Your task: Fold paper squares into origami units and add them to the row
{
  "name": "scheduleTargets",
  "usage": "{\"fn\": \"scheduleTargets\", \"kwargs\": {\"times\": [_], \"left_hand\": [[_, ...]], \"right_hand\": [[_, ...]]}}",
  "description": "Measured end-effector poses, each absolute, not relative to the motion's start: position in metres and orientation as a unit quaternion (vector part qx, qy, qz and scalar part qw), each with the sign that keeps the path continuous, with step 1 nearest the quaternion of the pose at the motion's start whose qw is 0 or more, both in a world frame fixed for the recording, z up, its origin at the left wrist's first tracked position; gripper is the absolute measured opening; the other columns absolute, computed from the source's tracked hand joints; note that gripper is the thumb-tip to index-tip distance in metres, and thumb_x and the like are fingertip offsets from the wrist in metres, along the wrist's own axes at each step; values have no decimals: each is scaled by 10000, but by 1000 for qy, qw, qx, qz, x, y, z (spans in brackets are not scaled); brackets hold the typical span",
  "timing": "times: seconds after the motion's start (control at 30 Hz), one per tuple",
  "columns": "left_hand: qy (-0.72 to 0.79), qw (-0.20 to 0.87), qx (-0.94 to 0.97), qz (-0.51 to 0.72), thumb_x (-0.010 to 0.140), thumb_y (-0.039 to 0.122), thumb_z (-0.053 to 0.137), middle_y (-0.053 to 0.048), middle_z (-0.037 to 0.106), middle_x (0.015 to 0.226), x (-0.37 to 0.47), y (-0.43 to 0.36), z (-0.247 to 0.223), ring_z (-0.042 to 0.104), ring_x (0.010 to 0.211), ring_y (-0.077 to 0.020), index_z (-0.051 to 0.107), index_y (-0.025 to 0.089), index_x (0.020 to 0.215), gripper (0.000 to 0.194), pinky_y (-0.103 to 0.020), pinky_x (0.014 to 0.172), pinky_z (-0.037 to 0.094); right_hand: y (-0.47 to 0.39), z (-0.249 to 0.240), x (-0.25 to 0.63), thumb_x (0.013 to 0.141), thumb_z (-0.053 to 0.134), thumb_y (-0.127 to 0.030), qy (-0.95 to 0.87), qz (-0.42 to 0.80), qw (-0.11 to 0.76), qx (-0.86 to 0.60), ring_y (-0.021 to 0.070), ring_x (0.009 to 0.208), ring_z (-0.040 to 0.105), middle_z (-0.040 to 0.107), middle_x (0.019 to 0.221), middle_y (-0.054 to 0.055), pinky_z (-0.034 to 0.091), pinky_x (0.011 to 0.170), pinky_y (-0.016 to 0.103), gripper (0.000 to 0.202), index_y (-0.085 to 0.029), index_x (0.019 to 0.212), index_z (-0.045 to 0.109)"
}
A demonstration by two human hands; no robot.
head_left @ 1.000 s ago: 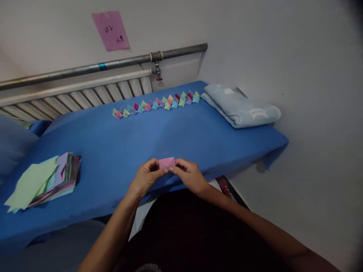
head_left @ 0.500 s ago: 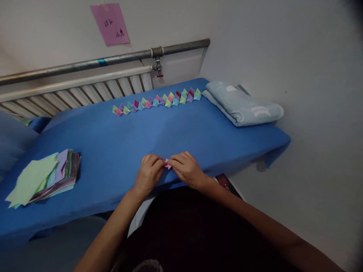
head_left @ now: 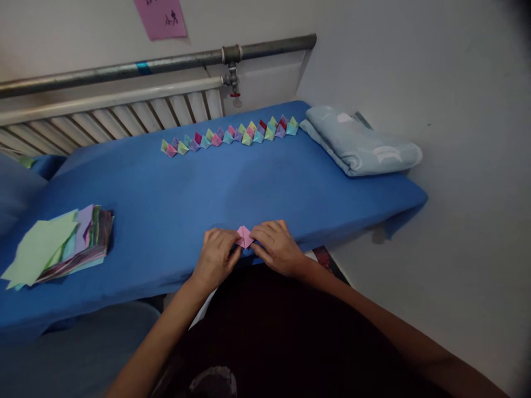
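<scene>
A small pink folded paper (head_left: 244,236), diamond-shaped with a crease down its middle, is held near the front edge of the blue-covered surface. My left hand (head_left: 216,255) pinches its left corner between thumb and fingers. On the opposite side my right hand (head_left: 277,246) grips the right corner the same way. Farther back stands a zigzag row of folded paper pieces (head_left: 228,136) in pink, green, blue, purple and red. To the left lies a stack of coloured paper sheets (head_left: 62,243), pale green on top.
A folded light-blue blanket (head_left: 365,145) rests at the right end of the blue cloth (head_left: 166,193). Behind it run a white radiator (head_left: 124,117) and a metal pipe (head_left: 178,59) with a red-handled valve. A pink note (head_left: 164,19) hangs on the wall.
The pink paper was mostly covered by my fingertips and now shows as an open, flat-looking diamond. My hands have drawn slightly apart. The view has tilted down a little.
</scene>
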State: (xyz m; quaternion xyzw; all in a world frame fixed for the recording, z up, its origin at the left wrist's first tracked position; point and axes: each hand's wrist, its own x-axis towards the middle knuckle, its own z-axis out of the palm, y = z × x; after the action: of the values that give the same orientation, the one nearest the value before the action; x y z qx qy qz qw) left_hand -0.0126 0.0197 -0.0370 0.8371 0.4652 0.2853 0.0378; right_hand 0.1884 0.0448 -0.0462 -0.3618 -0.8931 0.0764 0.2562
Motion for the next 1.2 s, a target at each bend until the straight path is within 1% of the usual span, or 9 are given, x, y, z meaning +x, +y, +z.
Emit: {"fn": "scheduleTargets", "kwargs": {"times": [0.07,0.27,0.43,0.63,0.77,0.93,1.07,1.2], "left_hand": [[460,41,836,295,891,180,529,-85,698,970,-13,20,-37,615,932,-228,607,187,993,129,-401,883,405],[451,44,836,310,894,177,534,-78,706,971,-14,20,-38,621,936,-222,632,189,940,108,-406,895,404],[466,58,833,293,901,206,536,-70,717,987,-15,20,-37,619,934,-221,666,206,921,131,-423,915,382],[484,74,819,300,908,237,539,-65,721,964,-16,23,-38,608,946,-221,683,215,910,146,-415,911,378],[506,91,806,294,893,255,567,-47,713,952,-17,27,-40,590,942,-216,686,229,890,122,-398,886,382],[534,112,790,280,889,281,581,-47,689,917,-18,32,-40,562,922,-220,681,214,853,125,-379,835,383],[545,131,782,274,884,304,592,-51,677,923,-18,37,-40,548,930,-224,667,206,847,129,-380,848,385],[549,140,780,266,885,323,588,-55,672,947,-19,42,-41,541,936,-219,646,203,809,154,-393,879,387]], "right_hand": [[43,-47,188,955,481,-262,-891,74,262,-364,227,992,514,679,1064,81,319,860,380,211,-184,1073,637],[40,-48,189,965,465,-250,-888,64,270,-367,220,981,516,679,1051,70,319,855,366,213,-192,1048,653],[39,-49,188,959,481,-250,-881,66,270,-383,218,955,502,670,1004,75,321,836,367,205,-212,1020,673],[39,-50,183,981,447,-294,-861,78,285,-413,203,897,516,680,955,57,316,816,368,248,-211,953,679],[40,-48,179,983,444,-309,-840,107,291,-445,199,907,537,676,990,60,320,819,368,265,-212,904,678],[42,-44,175,974,469,-303,-819,127,302,-471,195,974,565,668,1042,70,332,836,354,245,-194,863,658],[44,-43,174,955,501,-292,-810,134,304,-483,209,1008,569,660,1065,84,350,849,358,208,-194,838,642],[46,-42,173,940,516,-267,-810,134,281,-497,211,1005,566,657,1066,79,354,841,359,181,-194,817,626]]}}
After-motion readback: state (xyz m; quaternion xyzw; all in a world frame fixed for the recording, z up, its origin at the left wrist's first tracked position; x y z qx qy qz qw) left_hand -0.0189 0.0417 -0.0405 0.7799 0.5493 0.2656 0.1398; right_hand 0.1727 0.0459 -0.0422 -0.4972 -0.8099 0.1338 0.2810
